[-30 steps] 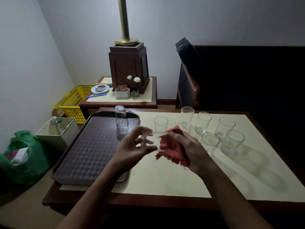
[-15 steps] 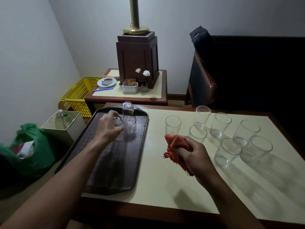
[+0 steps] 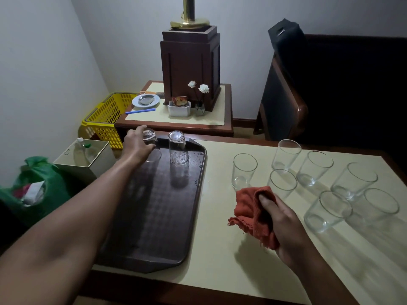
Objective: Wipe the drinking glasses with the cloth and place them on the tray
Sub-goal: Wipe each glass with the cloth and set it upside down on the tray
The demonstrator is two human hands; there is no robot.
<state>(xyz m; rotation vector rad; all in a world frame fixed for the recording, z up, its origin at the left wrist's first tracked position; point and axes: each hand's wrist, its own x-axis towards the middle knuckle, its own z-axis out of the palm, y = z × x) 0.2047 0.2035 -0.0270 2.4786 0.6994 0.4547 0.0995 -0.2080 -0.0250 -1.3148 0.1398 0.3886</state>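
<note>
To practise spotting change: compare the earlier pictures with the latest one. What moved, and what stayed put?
The left hand carried the glass away from the cloth to the tray, far end, and grips it upside down beside the other upturned glass. The right hand keeps hold of the cloth; seven upright glasses stay on the table.

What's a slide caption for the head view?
Left hand holds an inverted clear drinking glass on the dark brown tray; right hand grips the crumpled red cloth.
</note>
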